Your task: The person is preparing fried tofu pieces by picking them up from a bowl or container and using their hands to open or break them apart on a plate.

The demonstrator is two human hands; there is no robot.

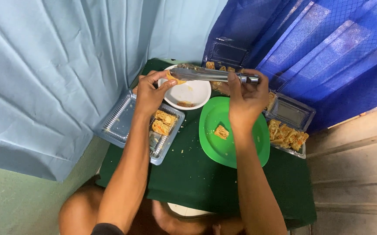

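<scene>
Two hands busy: right hand [247, 93] clamps metal tongs [210, 75]; left hand [150, 93] pinches yellow food piece [174, 78] off tong tips, over white bowl [193, 93]. Next needs clean release.

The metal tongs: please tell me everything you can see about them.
The tongs are long, shiny metal, held level above the white bowl. The right hand grips the hinge end; their tips hold a small yellow food piece, which the left hand also pinches. The arms lie close together, nearly shut.
</scene>
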